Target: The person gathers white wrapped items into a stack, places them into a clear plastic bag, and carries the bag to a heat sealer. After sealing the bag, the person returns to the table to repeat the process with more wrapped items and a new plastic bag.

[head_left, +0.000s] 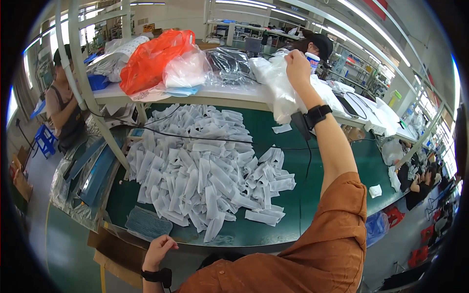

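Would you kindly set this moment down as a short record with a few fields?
Right hand: right hand raised over the shelf, gripping a crinkled clear plastic bag
Left hand: left hand loosely curled at the near edge of the green table, holding nothing
Table: large heap of flat white paper sleeves; blue-grey woven pad near the left hand
Shelf: orange plastic bag among clear bags
Nearby: another person stands at the left

A heap of pouches (205, 168) lay on the table (337, 161). Behind it, bags (161, 63) sat on a shelf (229, 95). A pad (146, 223) lay at the heap's near left.
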Demonstrator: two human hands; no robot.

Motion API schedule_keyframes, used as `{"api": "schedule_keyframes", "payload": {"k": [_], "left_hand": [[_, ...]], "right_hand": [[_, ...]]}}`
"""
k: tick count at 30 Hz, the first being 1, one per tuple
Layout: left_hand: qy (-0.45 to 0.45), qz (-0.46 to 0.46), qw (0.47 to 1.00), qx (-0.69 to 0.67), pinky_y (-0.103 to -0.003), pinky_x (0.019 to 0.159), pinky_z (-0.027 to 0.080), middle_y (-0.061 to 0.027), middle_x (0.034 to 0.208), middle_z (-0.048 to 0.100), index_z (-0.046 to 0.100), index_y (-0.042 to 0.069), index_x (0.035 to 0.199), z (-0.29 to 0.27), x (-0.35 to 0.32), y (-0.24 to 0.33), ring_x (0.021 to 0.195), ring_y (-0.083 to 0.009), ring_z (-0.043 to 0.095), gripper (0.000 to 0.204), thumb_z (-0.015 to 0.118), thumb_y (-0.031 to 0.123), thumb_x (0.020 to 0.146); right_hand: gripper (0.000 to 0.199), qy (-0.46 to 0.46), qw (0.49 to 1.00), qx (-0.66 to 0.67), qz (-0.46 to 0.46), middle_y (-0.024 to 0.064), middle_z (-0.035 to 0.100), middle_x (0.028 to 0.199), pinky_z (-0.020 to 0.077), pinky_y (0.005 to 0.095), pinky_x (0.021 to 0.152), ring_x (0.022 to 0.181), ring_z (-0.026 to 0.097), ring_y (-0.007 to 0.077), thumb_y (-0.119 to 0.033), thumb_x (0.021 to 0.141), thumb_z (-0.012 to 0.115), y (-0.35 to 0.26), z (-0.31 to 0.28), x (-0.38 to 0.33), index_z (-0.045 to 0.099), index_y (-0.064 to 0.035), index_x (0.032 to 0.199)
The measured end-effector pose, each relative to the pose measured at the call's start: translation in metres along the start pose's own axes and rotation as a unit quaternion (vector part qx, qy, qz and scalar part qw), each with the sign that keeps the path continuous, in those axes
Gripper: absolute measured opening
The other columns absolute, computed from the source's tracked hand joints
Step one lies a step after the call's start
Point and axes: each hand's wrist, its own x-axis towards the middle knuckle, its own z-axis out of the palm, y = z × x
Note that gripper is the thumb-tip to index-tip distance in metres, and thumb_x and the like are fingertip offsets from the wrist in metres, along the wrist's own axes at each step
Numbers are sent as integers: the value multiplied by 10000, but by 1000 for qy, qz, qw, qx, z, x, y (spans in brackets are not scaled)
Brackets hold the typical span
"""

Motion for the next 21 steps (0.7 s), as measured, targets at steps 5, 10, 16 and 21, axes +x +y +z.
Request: {"api": "schedule_keyframes", "payload": {"k": [5,10,16,21], "left_hand": [[-92,57,990,89,-284,791,513,-70,910,656,607,-18,985,21,48,49,832,-150,647,167,637,129,912],[135,441,824,330,-440,1069,365,-192,1446,402,412,3,1387,77,78,127,1329,-326,408,942,879,355,648],[132,623,744,200,-509,1108,318,-224,1409,447,466,64,1384,162,108,194,1303,-355,445,769,828,262,735],[-65,559,805,187,-389,828,498,-128,920,668,657,58,1084,191,138,164,853,-248,652,266,708,174,851]], "right_hand": [[204,133,990,45,-5,189,646,810,477,475,696,784,609,421,-218,931,585,-25,-59,33,600,-16,906],[215,-34,974,222,37,68,613,756,458,287,641,678,558,142,-227,980,539,-129,-132,-48,600,-22,952],[232,-385,827,328,243,-23,540,724,407,230,613,678,507,64,-216,995,541,-157,-168,-182,589,1,927],[247,-473,716,378,345,-22,592,793,436,217,668,746,546,66,-235,998,543,-95,-164,-240,623,-1,992]]}}
